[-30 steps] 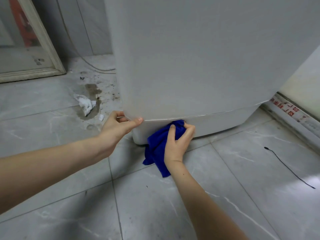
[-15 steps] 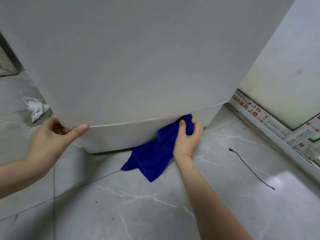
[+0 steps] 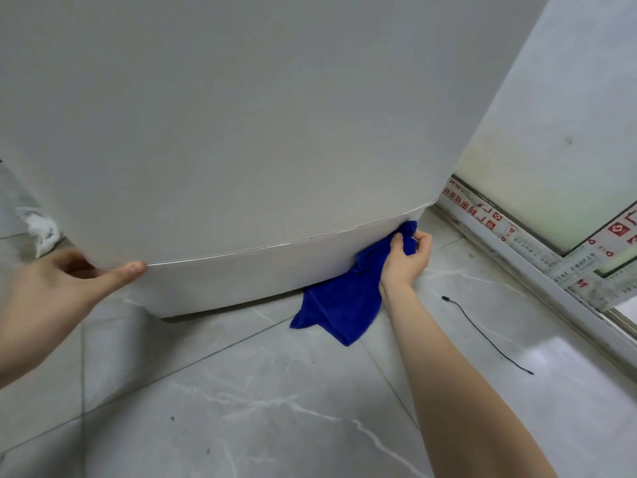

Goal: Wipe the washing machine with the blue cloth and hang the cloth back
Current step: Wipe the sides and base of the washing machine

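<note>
**Cloth bunched at the machine's lower right corner**

We see the right hand [image 3: 405, 257] low at the right front corner of the tall white washing machine [image 3: 241, 132]. Its fingers [image 3: 423, 240] are curled tight round a bunch of the deep blue fleecy cloth [image 3: 339, 305], with the thumb laid along the near side, and they press that bunch against the machine's base panel just under the thin seam. The rest of the cloth hangs down from the hand, and its lower end lies on the grey marbled floor tiles [image 3: 275, 408].

The left hand [image 3: 58, 288] rests at the machine's left corner. Its thumb lies straight along the seam on the front face, while the other fingers bend round the corner and are hidden there, so we cannot tell how firmly they hold.

The machine's top is cut off by the frame. A crumpled white scrap [image 3: 41, 229] shows partly behind its left side. A thin black cord [image 3: 482, 332] lies on the floor to the right, near a white window frame with red-printed tape [image 3: 499, 229].
</note>
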`<move>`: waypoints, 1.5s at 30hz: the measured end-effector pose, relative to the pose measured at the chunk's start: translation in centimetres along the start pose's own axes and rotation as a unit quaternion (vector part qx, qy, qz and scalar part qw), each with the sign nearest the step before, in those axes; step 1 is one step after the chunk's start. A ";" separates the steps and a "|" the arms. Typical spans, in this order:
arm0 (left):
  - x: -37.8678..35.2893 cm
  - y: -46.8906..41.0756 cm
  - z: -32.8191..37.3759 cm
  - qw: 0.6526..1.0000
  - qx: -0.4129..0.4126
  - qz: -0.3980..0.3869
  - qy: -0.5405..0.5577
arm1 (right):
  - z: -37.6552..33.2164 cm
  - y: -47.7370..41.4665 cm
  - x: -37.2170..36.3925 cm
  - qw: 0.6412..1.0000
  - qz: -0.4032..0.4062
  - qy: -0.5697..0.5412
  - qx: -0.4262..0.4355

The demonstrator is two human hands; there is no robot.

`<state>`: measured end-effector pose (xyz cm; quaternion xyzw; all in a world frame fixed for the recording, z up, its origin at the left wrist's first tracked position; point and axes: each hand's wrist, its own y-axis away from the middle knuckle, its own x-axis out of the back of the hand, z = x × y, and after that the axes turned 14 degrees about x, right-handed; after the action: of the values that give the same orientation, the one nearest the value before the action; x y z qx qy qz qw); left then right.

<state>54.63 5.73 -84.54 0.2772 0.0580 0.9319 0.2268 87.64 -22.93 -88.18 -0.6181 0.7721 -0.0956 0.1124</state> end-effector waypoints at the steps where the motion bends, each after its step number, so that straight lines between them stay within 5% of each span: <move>1: -0.1 0.7 0.4 1.000 -0.025 0.007 0.017 | -0.3 0.8 -0.3 1.000 0.003 -0.004 -0.001; 8: 0.2 3.3 2.5 0.999 -0.041 -0.022 0.028 | -1.6 10.2 -2.8 0.998 -0.047 -0.009 -0.026; 16: 3.2 3.1 3.1 0.985 0.017 -0.160 0.067 | -4.3 19.9 -6.0 0.998 -0.068 -0.001 -0.017; 25: 5.1 1.8 3.3 0.967 0.071 -0.238 0.050 | -7.8 28.9 -11.2 0.999 -0.015 -0.035 -0.034; 34: 5.7 1.5 4.0 0.987 -0.022 -0.154 0.051 | -11.0 35.8 -15.1 0.996 -0.038 -0.067 -0.050; 45: 6.0 1.2 3.7 0.984 -0.040 -0.156 0.077 | -12.8 34.0 -12.7 0.994 -0.047 -0.103 -0.006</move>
<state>51.74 7.29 -78.20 0.1824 0.0805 0.9052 0.3754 54.92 -3.00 -85.01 -0.6610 0.7271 -0.0320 0.1825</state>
